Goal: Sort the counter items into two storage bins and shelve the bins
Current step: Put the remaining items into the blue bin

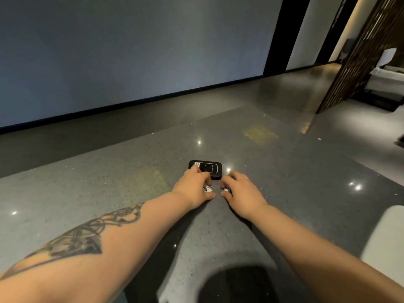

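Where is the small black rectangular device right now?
In the head view, the small black rectangular device lies flat on the grey speckled stone counter, mid-frame, just beyond both hands; the left hand touches its near-left corner.

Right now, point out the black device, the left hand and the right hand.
Black device (pixel 207 168): head view, on its glossy top face.
Left hand (pixel 193 186): head view, on the back of the hand.
Right hand (pixel 242 190): head view, on the back of the hand.

A large blank screen (pixel 131 51) faces a dark wooden lattice partition (pixel 367 53).
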`<state>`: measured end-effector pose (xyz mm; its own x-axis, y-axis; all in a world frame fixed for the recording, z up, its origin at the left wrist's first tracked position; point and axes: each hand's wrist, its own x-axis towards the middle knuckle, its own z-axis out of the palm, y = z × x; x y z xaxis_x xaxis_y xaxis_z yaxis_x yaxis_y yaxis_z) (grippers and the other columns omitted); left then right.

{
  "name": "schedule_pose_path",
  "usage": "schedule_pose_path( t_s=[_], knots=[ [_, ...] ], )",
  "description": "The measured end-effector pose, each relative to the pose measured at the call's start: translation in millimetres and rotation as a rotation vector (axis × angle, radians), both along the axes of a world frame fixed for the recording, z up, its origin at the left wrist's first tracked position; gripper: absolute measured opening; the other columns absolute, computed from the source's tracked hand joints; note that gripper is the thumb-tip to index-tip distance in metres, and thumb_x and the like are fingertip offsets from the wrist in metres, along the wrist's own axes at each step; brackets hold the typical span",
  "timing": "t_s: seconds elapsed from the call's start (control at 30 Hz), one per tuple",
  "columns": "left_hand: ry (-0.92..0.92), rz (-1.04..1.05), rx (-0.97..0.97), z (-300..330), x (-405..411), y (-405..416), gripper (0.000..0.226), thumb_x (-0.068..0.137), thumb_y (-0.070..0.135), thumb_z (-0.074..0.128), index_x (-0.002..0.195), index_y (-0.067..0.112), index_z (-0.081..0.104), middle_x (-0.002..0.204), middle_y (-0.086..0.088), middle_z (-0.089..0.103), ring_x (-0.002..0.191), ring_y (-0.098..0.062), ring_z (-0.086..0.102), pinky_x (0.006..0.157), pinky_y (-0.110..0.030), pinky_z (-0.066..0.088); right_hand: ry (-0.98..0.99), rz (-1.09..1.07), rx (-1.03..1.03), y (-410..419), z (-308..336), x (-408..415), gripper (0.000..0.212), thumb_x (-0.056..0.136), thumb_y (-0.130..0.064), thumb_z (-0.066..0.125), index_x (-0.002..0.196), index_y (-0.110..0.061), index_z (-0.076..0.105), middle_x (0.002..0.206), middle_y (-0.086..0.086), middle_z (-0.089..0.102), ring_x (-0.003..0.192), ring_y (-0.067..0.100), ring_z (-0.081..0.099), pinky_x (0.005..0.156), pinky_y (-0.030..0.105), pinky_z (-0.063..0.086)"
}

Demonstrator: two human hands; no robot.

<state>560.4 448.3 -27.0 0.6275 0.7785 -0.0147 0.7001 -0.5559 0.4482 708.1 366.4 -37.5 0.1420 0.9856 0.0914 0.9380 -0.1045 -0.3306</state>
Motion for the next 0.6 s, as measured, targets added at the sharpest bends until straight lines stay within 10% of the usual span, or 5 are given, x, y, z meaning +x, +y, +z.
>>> schedule_pose_path(
  t_s=[0.27,0.6],
  knots=[
    [0.126,-0.098,0.008,17.6,-14.5,-6.6,0.039,0.074,0.040,0.075,0.105,0.019,0.062,0.114,-0.004,0.057,0.108,-0.022,0.052,0.085,-0.030,0.042,0.053,-0.092,-0.014,-25.0,12.3,-10.8,0.030,0.086,-0.038,0.064,0.109,-0.022,0.052,0.111,0.002,0.048,0.110,0.022,0.045,0.085,0.032,0.042],
    [-0.292,0.072,0.129,165.6,-185.8,-102.6,0.035,0.068,0.033,0.082,0.093,0.017,0.066,0.091,0.000,0.067,0.087,-0.018,0.061,0.081,-0.035,0.050,0.473,0.168,0.235,-108.0,122.4,-115.7,0.040,0.072,-0.032,0.080,0.105,-0.030,0.058,0.103,-0.011,0.058,0.091,0.000,0.054,0.075,0.005,0.036]
  ],
)
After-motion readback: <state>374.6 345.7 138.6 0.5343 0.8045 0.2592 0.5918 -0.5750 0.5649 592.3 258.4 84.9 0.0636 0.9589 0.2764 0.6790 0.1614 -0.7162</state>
